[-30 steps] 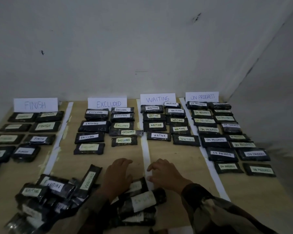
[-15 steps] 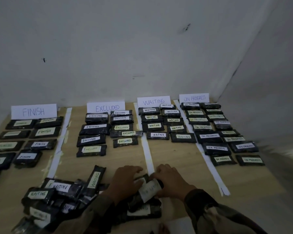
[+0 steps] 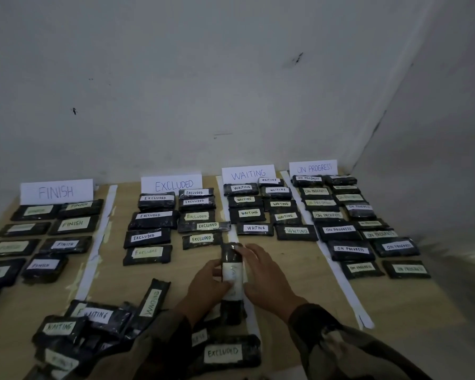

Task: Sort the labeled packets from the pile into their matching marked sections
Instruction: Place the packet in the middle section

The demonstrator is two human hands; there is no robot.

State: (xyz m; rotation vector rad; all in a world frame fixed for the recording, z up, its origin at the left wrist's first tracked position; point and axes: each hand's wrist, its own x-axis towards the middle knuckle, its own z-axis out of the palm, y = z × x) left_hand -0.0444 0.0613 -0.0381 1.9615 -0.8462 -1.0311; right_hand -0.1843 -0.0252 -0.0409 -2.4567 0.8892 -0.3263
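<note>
A black packet with a white label I cannot read stands lengthwise over the white strip between the EXCLUDED and WAITING sections. My left hand grips its left side and my right hand holds its right side. The loose pile lies at the front left, with packets reading WAITING on top and an EXCLUDED packet near the front edge. Four paper signs stand at the back: FINISH, EXCLUDED, WAITING, ON PROGRESS.
Rows of sorted packets fill each section of the wooden table. White paper strips divide the sections. White walls close the back and right side. Bare wood lies in front of the WAITING rows.
Both hands lifted one packet off the pile and carried it forward, turning it lengthwise over the strip. The camera view tilted up slightly.
</note>
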